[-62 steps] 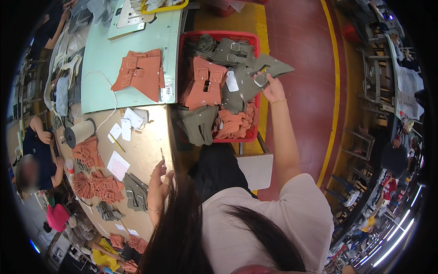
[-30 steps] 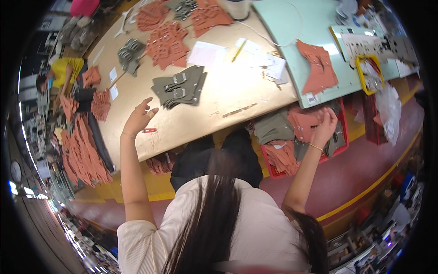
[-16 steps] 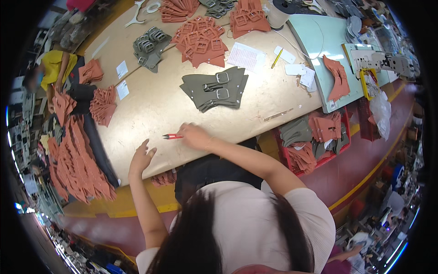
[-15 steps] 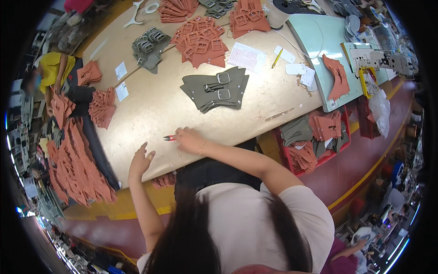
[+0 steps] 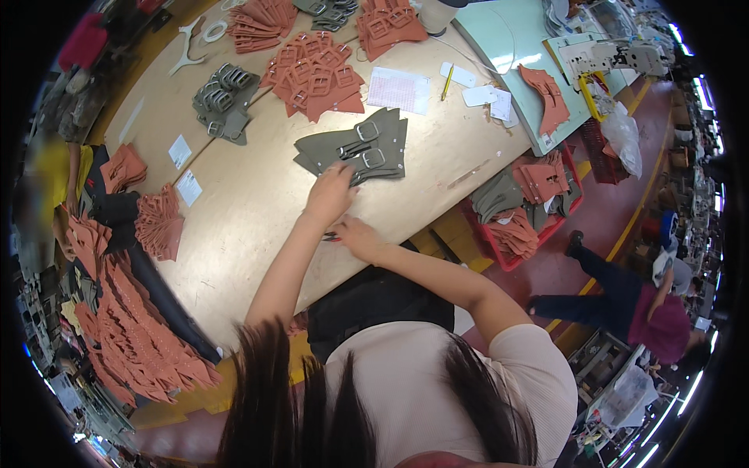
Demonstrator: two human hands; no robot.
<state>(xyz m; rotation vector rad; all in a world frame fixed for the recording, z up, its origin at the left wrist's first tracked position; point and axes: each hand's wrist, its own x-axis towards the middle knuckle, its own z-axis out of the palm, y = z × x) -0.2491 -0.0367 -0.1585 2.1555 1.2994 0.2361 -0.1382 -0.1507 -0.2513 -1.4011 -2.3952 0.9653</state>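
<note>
Several olive-green flat pieces with silver buckles (image 5: 388, 140) lie in a small stack on the table. My left hand (image 5: 331, 191) reaches across to their near edge, its fingers curled onto an olive piece below the buckles. Close to the table's front edge, just nearer than the left wrist, my right hand (image 5: 362, 239) is closed around a small red-and-black pointed tool (image 5: 331, 236). The fingers and my left wrist hide most of that tool.
Rust-coloured buckled pieces (image 5: 316, 78) and more olive ones (image 5: 225, 101) lie farther back, near a printed sheet (image 5: 399, 90) and a yellow pen (image 5: 447, 83). A red crate (image 5: 511, 264) of pieces stands right. Rust pieces hang at left; a person (image 5: 655, 312) walks at right.
My left hand has moved from the bare table at left to the olive stack. The right hand, still with the tool, is now beside the left wrist. The view has turned somewhat.
</note>
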